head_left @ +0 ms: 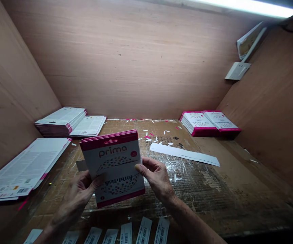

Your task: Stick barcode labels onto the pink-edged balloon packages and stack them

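A small stack of white and magenta printed cards (118,169) is held upright and slightly tilted above the table, its "prima" face toward me. My left hand (81,189) grips the lower left edge, thumb across the front. On the right edge, my right hand (158,174) is closed with its thumb on the front and fingers behind. Several barcode labels (143,230) line the near edge below the cards. White paper strips (184,154) lie on the cardboard to the right of the cards.
Card stacks (61,121) stand at the back left, with flat unfolded cards (29,166) nearer. More prima cards (196,121) are piled at the back right. Paper scraps dot the cardboard surface (187,189). Wooden walls (136,61) enclose it.
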A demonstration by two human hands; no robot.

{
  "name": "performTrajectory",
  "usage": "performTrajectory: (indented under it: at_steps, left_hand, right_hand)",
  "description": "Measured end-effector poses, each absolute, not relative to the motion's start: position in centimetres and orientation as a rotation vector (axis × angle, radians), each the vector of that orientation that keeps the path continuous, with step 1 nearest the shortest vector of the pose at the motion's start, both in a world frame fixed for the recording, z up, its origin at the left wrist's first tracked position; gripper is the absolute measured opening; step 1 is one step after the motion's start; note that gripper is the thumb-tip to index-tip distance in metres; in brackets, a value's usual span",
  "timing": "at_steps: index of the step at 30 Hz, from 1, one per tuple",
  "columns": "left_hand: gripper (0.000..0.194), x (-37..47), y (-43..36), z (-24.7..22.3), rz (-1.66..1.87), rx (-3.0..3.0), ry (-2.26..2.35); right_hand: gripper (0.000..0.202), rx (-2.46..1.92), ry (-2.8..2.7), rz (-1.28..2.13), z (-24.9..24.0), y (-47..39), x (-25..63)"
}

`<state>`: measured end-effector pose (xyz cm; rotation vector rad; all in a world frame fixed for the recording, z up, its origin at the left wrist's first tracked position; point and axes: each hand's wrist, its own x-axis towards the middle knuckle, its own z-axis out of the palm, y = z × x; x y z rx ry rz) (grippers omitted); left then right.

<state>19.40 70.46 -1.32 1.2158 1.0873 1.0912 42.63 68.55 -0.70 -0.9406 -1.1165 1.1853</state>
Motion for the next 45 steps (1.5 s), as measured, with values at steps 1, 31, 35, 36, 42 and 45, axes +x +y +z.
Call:
performTrajectory:
  at_steps: [1, 31, 35, 36, 42, 45]
  left_hand:
    - [0.039, 19.4, 70.5, -1.3, 1.11, 1.198, 1.085]
    - [0.033, 20.1, 69.8, 1.1, 1.167, 1.262, 1.138]
    - [0.034, 20.1, 69.9, 1.1, 1.129, 1.265, 1.126]
    - [0.034, 20.1, 70.0, 0.9, 1.123, 1.268, 1.121]
    - [0.036, 20.6, 69.9, -0.3, 1.128, 1.136, 1.143]
    - [0.04, 20.7, 69.7, -0.5, 1.116, 1.111, 1.138]
  right_hand:
    - [0.036, -0.939, -1.19, 1.117, -0.7, 68.6, 42.9]
    - [0.014, -0.96, -1.939, -0.348, 1.1, 70.0, 46.7]
    - [0.015, -0.998, -1.965, -0.315, 1.0, 70.2, 46.4]
    - [0.015, -1.008, -1.958, -0.321, 1.0, 70.2, 46.3]
    - [0.025, -1.304, -1.677, -0.439, -0.4, 69.2, 45.1]
    - [0.021, -1.279, -1.725, -0.131, -1.0, 68.6, 44.6]
